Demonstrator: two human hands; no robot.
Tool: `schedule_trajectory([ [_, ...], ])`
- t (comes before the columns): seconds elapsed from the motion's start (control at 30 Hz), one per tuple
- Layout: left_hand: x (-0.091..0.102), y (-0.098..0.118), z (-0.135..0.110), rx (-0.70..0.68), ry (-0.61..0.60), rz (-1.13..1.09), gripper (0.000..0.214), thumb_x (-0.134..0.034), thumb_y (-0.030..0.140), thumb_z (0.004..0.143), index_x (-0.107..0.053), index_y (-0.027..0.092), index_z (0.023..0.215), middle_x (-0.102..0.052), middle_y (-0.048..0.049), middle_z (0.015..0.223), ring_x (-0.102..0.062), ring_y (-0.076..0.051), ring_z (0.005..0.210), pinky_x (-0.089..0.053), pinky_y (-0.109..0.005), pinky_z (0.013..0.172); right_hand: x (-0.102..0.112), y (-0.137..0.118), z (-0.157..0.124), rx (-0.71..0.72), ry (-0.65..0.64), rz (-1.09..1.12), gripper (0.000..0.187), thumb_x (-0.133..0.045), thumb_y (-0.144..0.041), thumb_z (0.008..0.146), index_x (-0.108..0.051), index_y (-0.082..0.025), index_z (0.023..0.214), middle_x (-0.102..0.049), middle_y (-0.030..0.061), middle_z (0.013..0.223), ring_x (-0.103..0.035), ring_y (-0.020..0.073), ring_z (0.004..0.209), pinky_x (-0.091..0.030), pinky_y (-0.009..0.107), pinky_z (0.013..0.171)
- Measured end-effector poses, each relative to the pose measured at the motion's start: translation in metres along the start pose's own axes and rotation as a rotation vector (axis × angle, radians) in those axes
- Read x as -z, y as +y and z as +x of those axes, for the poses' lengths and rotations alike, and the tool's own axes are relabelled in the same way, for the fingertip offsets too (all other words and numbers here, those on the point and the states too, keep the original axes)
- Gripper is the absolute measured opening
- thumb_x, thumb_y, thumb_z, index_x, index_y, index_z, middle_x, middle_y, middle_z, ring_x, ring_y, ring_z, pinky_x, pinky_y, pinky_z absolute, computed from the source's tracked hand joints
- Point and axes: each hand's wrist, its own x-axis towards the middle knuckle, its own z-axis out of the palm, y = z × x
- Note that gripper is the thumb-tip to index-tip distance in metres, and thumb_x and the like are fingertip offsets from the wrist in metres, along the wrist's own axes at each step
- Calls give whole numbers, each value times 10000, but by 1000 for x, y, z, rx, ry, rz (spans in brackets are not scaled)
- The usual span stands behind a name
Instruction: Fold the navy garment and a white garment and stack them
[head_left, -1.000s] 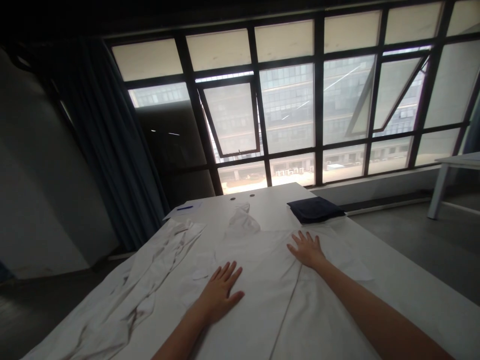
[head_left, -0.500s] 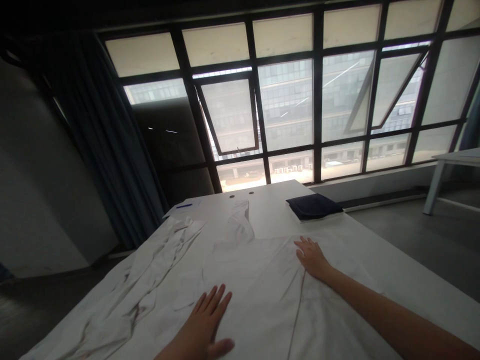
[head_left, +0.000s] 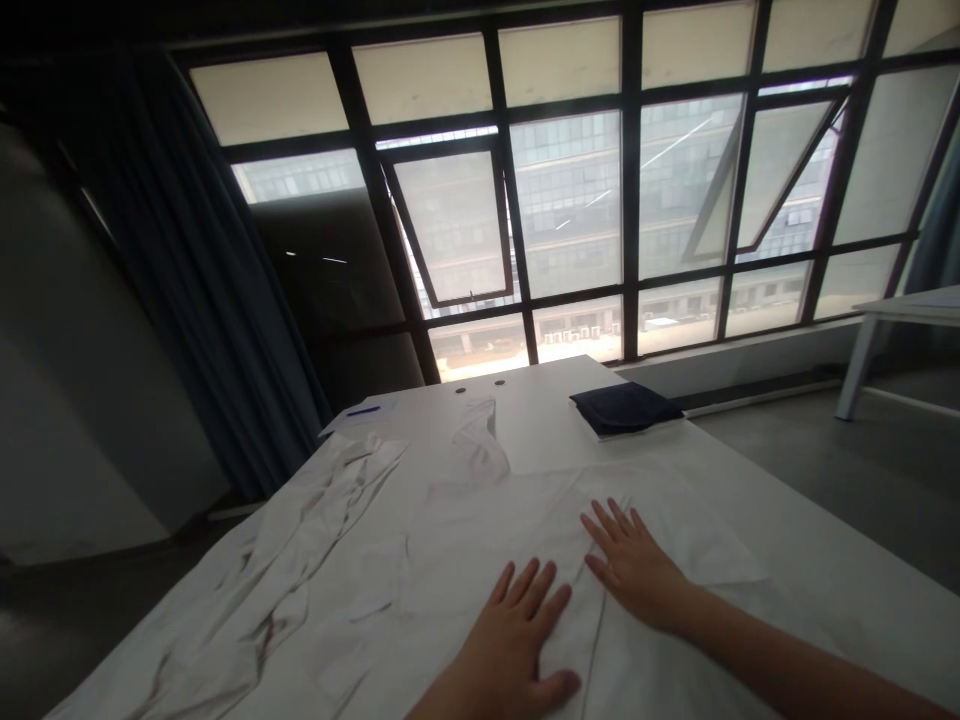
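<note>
White cloth (head_left: 480, 545), which looks like a garment, lies spread over the near part of a white table. My left hand (head_left: 517, 630) rests flat on it with fingers spread, left of a long seam or edge line. Farther out and to the right, my right hand (head_left: 634, 565) also lies palm down on the cloth, its fingers apart and across that line. Neither hand grips anything. A narrow piece of the cloth (head_left: 480, 440) reaches toward the far side of the table. The garment's exact kind is hard to make out.
Crumpled white fabric (head_left: 300, 570) covers the table's left side. A folded dark navy cloth (head_left: 626, 408) lies at the back right. A blue pen (head_left: 364, 411) rests on paper at the far left. Beyond stand windows, a dark curtain (head_left: 202, 300) and another white table (head_left: 911, 305).
My left hand has slid to the right and slightly away from me. My right hand has drawn back toward me, so the hands are closer together. The cloth beneath has shifted a little.
</note>
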Motion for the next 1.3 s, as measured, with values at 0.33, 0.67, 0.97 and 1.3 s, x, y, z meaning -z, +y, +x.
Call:
schedule_trajectory([
  [0.33, 6, -49, -24, 315, 77, 110, 806, -402, 768, 902, -149, 402, 1574, -79, -6, 1658, -32, -384, 1516, 34, -728, 1144, 15, 116, -35, -224, -34, -123, 807, -265, -751, 918, -306, -268, 1562, -226, 39, 1635, -158, 309, 1514, -112, 533, 1224],
  [0.67, 8, -50, -72, 421, -37, 133, 838, -457, 731, 886, -149, 375, 1579, -95, -33, 1662, -52, -403, 1511, -90, -730, 1134, 7, 111, -44, -191, -37, -109, 829, -293, -774, 892, -343, -272, 1550, -238, 53, 1631, -167, 319, 1510, -131, 535, 1222],
  [0.97, 35, -36, 1, 344, 104, 204, 654, -436, 540, 956, -418, 183, 1504, -412, -141, 1552, -376, -302, 1421, -287, -459, 1176, 10, 44, 13, -177, -73, -4, 864, -253, -748, 917, -395, -152, 1527, -323, 135, 1601, -228, 332, 1492, -139, 524, 1209],
  [1.3, 7, -118, 45, 492, 167, 224, 850, -196, 690, 973, -191, 104, 1589, -130, -124, 1651, -90, -257, 1530, -90, -438, 1230, -1, 57, 72, -171, -149, 9, 768, -140, -647, 974, -329, -183, 1555, -264, 72, 1630, -183, 271, 1511, -79, 523, 1213],
])
